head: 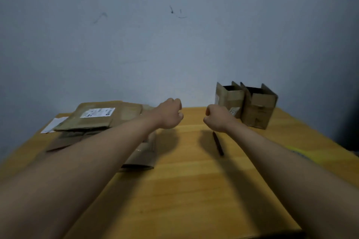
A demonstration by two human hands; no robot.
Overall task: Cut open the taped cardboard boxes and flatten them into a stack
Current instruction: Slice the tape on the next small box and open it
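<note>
Two brown cardboard boxes [246, 103] stand open-topped at the wooden table's [194, 190] far right; flattened cardboard [97, 120] lies left. Left hand [169, 114] and right hand [218, 119] hover clenched, empty, above a slim dark cutter [218, 143].

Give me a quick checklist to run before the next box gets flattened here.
1. Hands free: left hand and right hand are fists holding nothing: ok.
2. Cutter within reach: dark cutter lies on the table below the right hand: ok.
3. Boxes opened: two boxes stand upright, top flaps up: ok.
4. Bottom tape cut: cannot tell.
5. Stack started: flattened cardboard lies at the left: ok.
</note>
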